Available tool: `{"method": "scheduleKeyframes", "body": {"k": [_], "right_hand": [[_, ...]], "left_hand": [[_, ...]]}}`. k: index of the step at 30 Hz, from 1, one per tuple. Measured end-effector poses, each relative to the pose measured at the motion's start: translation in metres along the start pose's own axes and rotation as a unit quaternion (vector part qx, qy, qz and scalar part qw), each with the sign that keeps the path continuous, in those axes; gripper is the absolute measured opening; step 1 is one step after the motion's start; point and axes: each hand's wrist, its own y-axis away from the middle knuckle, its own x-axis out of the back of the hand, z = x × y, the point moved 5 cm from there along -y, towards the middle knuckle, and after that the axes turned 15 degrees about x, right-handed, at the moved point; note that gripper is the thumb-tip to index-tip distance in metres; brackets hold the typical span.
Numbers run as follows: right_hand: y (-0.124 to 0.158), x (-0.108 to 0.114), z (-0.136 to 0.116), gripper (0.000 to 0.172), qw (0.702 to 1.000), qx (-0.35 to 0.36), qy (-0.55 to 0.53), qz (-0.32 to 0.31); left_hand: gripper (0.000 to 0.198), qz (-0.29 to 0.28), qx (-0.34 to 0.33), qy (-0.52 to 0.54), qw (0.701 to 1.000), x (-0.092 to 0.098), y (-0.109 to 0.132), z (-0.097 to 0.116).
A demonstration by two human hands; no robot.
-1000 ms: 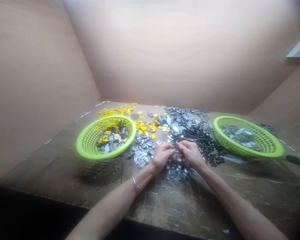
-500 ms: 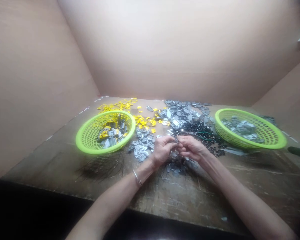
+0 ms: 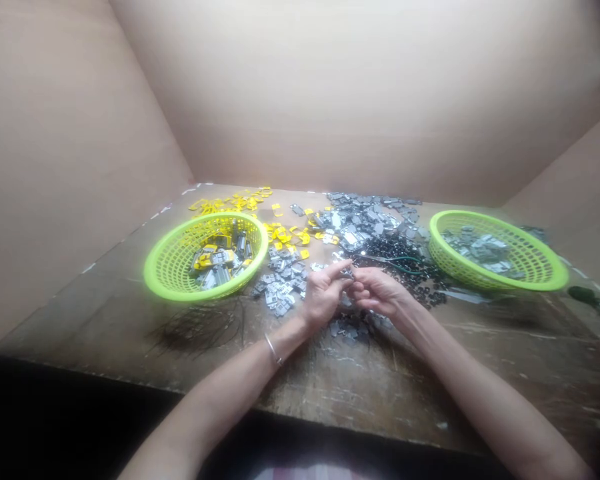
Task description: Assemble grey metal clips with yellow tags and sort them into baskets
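"Starting with the hands: how are they set?"

"The left hand point(image 3: 323, 293) and right hand point(image 3: 379, 291) meet over the table point(image 3: 340, 393). Thumb and forefinger of each pinch a small grey part point(image 3: 347, 273), held between them; its shape is mostly hidden."

"Reason for the two-handed hold?"

"Probably its smallness; opposed fingertips would steady it."

"And the surroundings?"

"Loose grey pieces point(image 3: 280, 293) and black pieces point(image 3: 393, 247) lie near the hands, presumably for short reach. The left basket point(image 3: 195, 296) holds yellow and grey parts, the right basket point(image 3: 550, 285) grey ones, apparently keeping both lots off the loose heaps."
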Motion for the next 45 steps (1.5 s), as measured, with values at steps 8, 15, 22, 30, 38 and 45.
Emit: {"method": "scheduleKeyframes", "body": {"k": [8,15,22,30,38,45], "right_hand": [[0.017,0.018,-0.056,0.022,0.952,0.138,0.262,0.074],[0.016,0.027,-0.063,0.015,0.751,0.161,0.632,-0.104],[0.009,0.016,-0.037,0.013,0.607,0.137,0.765,-0.165],[0.011,0.008,-0.032,0.019,0.466,0.155,0.86,-0.141],[0.017,-0.001,-0.05,0.025,0.583,0.321,0.744,-0.063],[0.025,-0.017,-0.046,0.035,0.581,0.411,0.7,-0.059]], "left_hand": [[0.025,0.002,-0.028,0.001,1.0,0.007,-0.002,0.009],[0.038,-0.036,-0.007,0.043,0.998,0.006,-0.004,0.011],[0.039,-0.041,0.032,0.023,0.998,0.006,-0.01,-0.001],[0.037,-0.029,0.075,0.032,0.996,0.005,-0.013,-0.007],[0.03,-0.06,0.174,0.014,0.983,0.004,-0.017,-0.026],[0.032,-0.154,0.253,0.092,0.951,-0.009,-0.007,-0.032]]}}
